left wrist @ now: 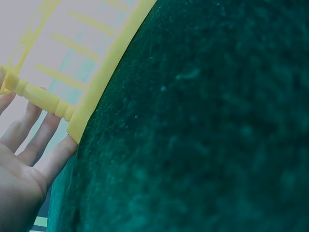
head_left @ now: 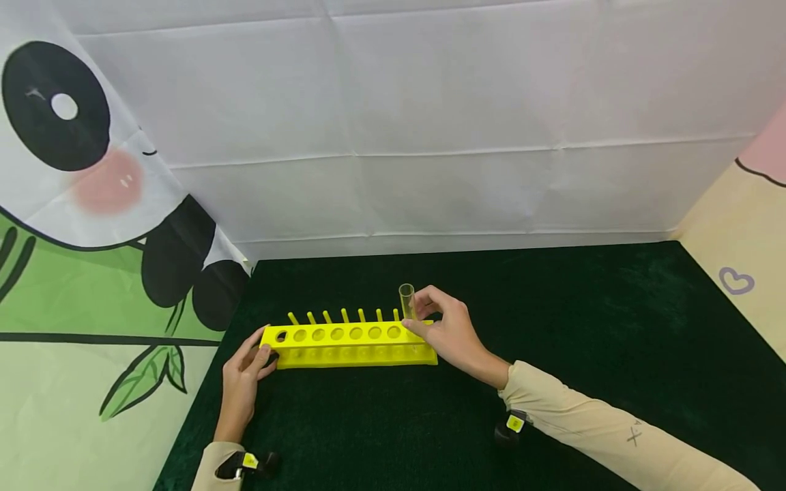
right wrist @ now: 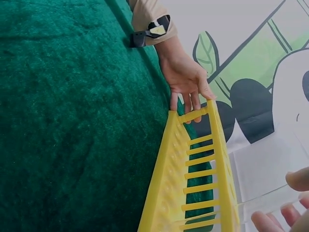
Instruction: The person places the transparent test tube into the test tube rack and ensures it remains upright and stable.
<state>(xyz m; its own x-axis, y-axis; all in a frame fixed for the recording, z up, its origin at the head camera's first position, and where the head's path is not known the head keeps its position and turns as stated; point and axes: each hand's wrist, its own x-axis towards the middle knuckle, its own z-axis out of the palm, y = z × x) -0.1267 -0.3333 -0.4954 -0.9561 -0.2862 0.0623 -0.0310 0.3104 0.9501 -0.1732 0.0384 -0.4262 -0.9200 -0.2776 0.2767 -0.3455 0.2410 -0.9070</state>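
A yellow test tube rack (head_left: pixel 356 354) stands on the dark green cloth, with a row of round holes along its top and pegs behind. A clear glass test tube (head_left: pixel 406 299) stands upright in the rack's rightmost hole, its open mouth well above the top. My right hand (head_left: pixel 451 334) holds the tube just above the rack, thumb on the near side and fingers behind; the right wrist view shows the test tube (right wrist: pixel 265 199) between them. At the rack's left end, my left hand (head_left: pixel 242 375) grips the end post (left wrist: pixel 41 98), thumb by the top bar and fingers around the side.
The table (head_left: pixel 552 293) is covered in dark green velvety cloth. A white fabric backdrop (head_left: pixel 430 123) rises behind it, with a printed cartoon panel (head_left: pixel 92 273) at the left and a cream panel (head_left: pixel 737 239) at the right.
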